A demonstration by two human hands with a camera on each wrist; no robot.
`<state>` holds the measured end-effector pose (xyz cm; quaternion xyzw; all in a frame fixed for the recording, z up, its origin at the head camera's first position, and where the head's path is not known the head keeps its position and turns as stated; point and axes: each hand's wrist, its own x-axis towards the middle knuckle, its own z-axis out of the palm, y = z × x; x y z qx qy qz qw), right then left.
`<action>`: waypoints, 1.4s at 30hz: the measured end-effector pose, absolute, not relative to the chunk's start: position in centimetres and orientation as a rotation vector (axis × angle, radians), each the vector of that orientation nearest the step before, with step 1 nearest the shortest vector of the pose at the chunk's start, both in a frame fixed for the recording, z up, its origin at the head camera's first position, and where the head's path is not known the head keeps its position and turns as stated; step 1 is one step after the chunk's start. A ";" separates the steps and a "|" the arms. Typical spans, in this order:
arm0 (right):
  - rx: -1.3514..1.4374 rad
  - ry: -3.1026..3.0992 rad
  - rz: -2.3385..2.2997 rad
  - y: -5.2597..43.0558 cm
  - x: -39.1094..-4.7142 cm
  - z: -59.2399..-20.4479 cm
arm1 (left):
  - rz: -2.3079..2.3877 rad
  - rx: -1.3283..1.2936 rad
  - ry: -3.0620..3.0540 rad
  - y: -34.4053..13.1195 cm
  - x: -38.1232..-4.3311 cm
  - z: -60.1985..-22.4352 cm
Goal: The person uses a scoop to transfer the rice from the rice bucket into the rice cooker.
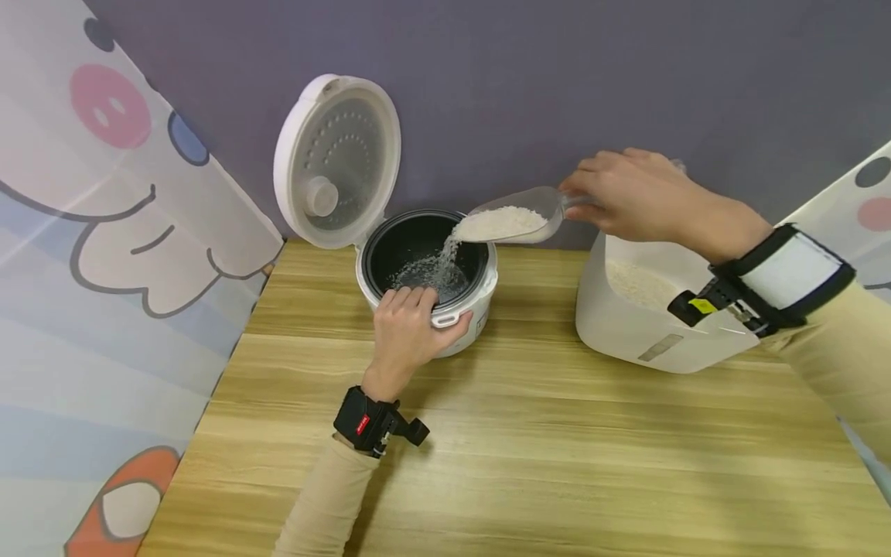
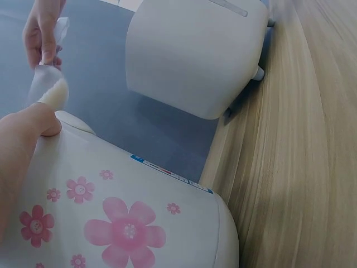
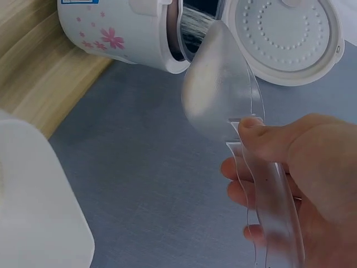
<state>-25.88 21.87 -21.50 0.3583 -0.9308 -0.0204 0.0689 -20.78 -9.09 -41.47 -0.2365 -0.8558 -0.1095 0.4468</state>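
A clear plastic scoop (image 1: pixel 515 216) heaped with white rice tilts over the open rice cooker (image 1: pixel 480 313). Grains stream off its tip into the dark inner pot (image 1: pixel 379 251), where some rice lies at the bottom. My right hand (image 1: pixel 629 193) grips the scoop by its handle; in the right wrist view the thumb presses on top and the fingers (image 3: pixel 240 192) wrap underneath. My left hand (image 1: pixel 407 329) holds the cooker's front rim, fingers curled over the edge and thumb along the outside. The cooker's lid (image 1: pixel 341 162) stands raised behind the pot.
A white rice bin (image 1: pixel 626 340), its top uncovered and rice inside, stands on the right under my right forearm. Both sit on a wooden table (image 1: pixel 529 456) against a grey wall (image 1: pixel 487 93). Cartoon-printed panels (image 1: pixel 139 255) flank the table on either side.
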 end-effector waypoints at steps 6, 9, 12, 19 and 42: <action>1.054 -2.797 -0.090 21.1 -25.7 -21.0 | -0.268 -0.587 -2.110 -9.1 -21.0 -41.5; 1.053 -2.741 -0.112 20.6 -25.4 -21.1 | -0.267 -0.582 -2.104 -9.1 -21.1 -41.6; 1.059 -2.679 -0.134 20.3 -25.2 -21.4 | -0.265 -0.577 -2.101 -9.1 -21.1 -41.6; 1.075 -2.622 -0.153 19.7 -24.7 -22.2 | -0.263 -0.577 -2.108 -9.1 -21.0 -41.6; 1.080 -2.308 -0.184 17.4 -23.7 -25.2 | -0.280 -0.574 -2.112 -9.1 -20.9 -41.5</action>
